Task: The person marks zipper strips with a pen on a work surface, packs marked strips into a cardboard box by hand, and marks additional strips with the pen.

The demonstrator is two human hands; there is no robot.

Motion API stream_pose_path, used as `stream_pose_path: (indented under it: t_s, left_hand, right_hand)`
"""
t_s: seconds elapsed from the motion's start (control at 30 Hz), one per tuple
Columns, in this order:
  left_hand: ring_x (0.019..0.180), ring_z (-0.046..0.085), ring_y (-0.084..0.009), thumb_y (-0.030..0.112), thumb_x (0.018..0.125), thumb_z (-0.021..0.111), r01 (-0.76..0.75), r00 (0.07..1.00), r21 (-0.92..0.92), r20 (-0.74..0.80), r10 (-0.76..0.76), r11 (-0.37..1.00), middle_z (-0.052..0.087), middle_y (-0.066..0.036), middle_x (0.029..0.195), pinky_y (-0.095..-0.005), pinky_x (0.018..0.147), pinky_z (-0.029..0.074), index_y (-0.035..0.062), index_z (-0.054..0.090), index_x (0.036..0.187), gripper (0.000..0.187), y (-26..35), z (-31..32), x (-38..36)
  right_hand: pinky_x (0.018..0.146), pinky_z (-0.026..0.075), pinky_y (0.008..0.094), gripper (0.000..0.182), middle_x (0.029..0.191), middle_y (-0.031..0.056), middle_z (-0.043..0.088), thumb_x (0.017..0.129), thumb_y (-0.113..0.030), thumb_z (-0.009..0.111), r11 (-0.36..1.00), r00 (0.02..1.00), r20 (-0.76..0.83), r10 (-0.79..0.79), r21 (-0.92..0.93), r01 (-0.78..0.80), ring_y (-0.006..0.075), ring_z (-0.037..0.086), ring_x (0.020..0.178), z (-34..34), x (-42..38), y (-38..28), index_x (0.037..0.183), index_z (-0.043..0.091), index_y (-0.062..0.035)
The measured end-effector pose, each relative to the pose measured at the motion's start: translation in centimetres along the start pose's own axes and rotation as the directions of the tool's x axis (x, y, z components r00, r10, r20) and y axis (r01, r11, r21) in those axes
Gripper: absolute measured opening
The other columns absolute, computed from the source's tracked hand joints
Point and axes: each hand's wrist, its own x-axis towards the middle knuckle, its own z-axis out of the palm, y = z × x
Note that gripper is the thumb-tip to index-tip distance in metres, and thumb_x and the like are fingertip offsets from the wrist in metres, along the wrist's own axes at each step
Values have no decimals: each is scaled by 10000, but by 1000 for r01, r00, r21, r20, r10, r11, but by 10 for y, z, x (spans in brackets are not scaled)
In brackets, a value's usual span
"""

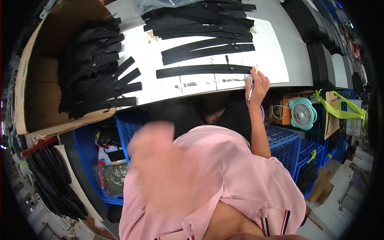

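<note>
gray table [297,68], white sheet [274,48], black zipper strips [192,70]

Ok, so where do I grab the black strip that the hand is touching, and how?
I'd pinch the left end of the black strip, coming from the left. That end sticks out free on the white sheet, while the right hand is at the other end. It's long, thin and lying flat, so a fingertip may need to slip under its edge.
</note>
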Motion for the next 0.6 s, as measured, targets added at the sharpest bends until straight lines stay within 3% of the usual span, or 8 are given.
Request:
stream_pose_path:
  t_s: [0.07,0.13,0.2,0.27,0.37,0.47,0.6]
  left_hand:
    - [1180,620,-280,101,819,741,175,967,216,145,-209,961,692,-118,1174,-530,1115,358,58,690,1129,317,-52,40,-14]
    - [1390,451,-353,223,898,721,337,885,343,202,-420,877,535,-201,1436,-546,1187,214,20,604,1311,476,-105,68,-53]
    - [1489,305,-370,353,955,665,365,794,552,236,-560,750,389,-229,1559,-587,1212,65,-34,435,1472,685,-144,75,-92]
    - [1505,287,-351,355,955,668,398,757,594,218,-617,699,375,-238,1569,-615,1197,13,-14,412,1494,701,-162,74,-118]
    - [1504,292,-343,349,956,665,359,687,645,307,-659,675,375,-227,1574,-664,1171,-12,-20,407,1496,703,-166,68,-135]
    - [1506,294,-329,353,953,665,338,704,648,307,-640,683,377,-213,1577,-687,1155,-33,-14,400,1503,713,-159,68,-145]
    - [1512,292,-299,360,957,662,352,706,668,270,-655,655,385,-142,1594,-676,1155,-64,71,408,1528,689,-154,65,-154]
  right_hand:
    - [1122,320,459,361,1306,42,675,899,-132,698,1000,1000,5,10,6,-10,262,555,1231,-1,0,-1,1249,632,-77]
    - [1123,320,456,360,1307,40,674,901,-133,696,1000,1000,4,12,15,-12,263,558,1229,-2,1,-2,1250,634,-79]
    - [1125,319,453,363,1310,40,674,900,-131,696,1000,1000,11,10,11,-10,258,553,1239,-1,1,-2,1255,635,-87]
    - [1124,322,454,368,1310,40,674,899,-133,699,1000,1000,23,-9,-13,9,255,548,1245,-1,-1,2,1259,633,-89]
    - [1125,329,459,346,1304,22,676,914,-133,696,998,999,46,-14,-64,16,251,548,1243,-6,2,16,1256,641,-111]
    - [1124,338,449,338,1296,10,674,916,-116,698,999,998,52,-18,-37,20,248,551,1235,-6,2,24,1250,646,-117]
    - [1111,356,431,349,1308,14,666,908,-104,705,1000,998,62,-10,9,10,248,553,1230,-8,2,23,1252,644,-111]
